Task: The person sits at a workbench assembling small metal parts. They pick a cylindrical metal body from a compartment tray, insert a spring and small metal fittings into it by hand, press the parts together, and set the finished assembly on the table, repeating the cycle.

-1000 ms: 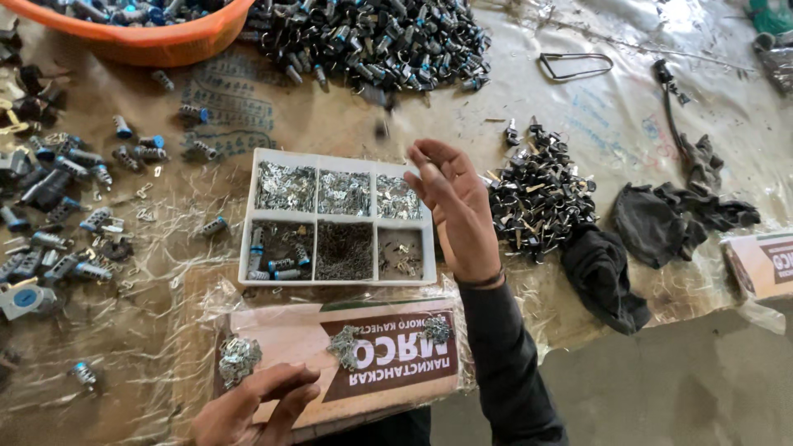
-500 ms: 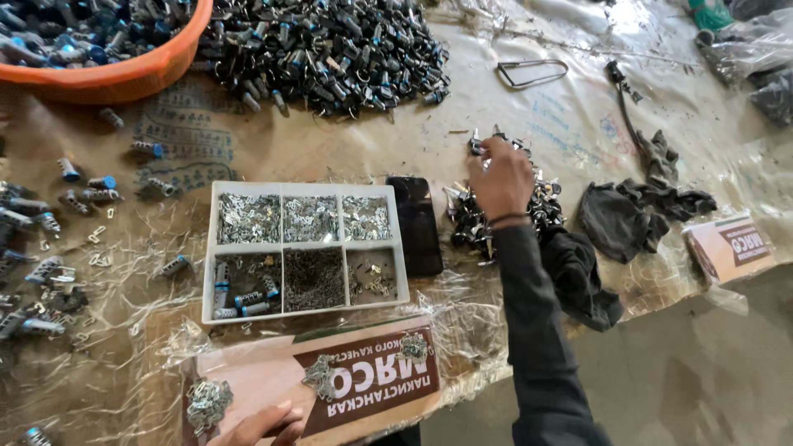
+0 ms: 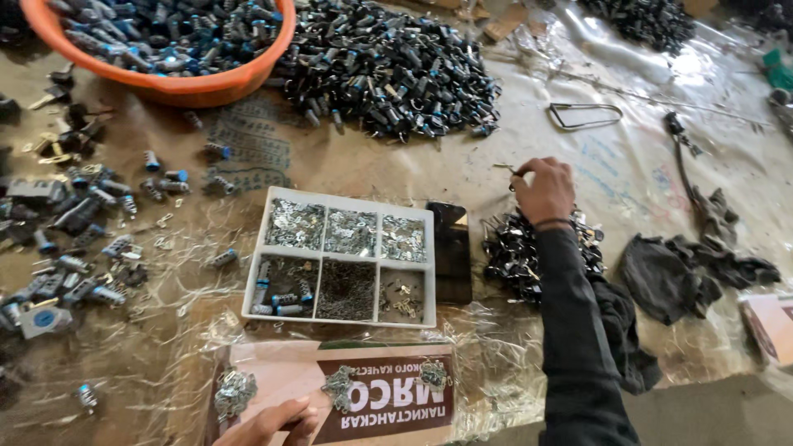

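Above the small pile of dark metal parts (image 3: 529, 252), my right hand (image 3: 543, 188) pinches a small metal piece (image 3: 505, 169) between closed fingertips, right of the white divided tray (image 3: 340, 258). Bare plastic sheet (image 3: 462, 169) lies open beyond it. Near the bottom edge, my left hand (image 3: 268, 423) rests loosely curled on the cardboard box (image 3: 339, 396).

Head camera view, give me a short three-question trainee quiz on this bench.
1. True or false: the right hand is inside the white tray.
2. What lies directly right of the tray, touching its edge?
A. orange tub
B. black slab
C. wire loop
3. How many compartments does the tray have?

Key:
1. False; it pinches a small metal piece above the dark parts pile, while the left hand rests on the cardboard box.
2. B, the black slab.
3. Six.
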Tool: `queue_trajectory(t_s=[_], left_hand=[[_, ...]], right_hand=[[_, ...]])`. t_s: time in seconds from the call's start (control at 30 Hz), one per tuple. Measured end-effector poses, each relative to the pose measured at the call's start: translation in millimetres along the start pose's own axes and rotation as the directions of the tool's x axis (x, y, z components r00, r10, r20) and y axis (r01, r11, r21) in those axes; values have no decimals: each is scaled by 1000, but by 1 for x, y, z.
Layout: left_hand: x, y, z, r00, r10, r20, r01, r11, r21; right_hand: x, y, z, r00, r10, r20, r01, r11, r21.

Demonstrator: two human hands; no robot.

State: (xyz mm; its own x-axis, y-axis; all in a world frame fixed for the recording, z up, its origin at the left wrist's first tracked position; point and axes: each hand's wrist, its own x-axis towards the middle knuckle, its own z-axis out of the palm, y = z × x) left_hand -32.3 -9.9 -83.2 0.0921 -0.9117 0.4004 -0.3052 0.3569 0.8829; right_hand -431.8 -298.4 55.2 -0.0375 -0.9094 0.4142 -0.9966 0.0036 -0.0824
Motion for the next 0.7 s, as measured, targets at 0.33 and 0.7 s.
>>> queue_trajectory(t_s=[0.33,0.7], left_hand=[[83,50,-46,976,91,199,-154,931,332],[195,42,-32,793,-187,579,-247,771,587]], right_hand=[[-147,0,-56,974,177,143,-145,-3,989],[-256,-16,-37,857,349,380,-470,223,854]])
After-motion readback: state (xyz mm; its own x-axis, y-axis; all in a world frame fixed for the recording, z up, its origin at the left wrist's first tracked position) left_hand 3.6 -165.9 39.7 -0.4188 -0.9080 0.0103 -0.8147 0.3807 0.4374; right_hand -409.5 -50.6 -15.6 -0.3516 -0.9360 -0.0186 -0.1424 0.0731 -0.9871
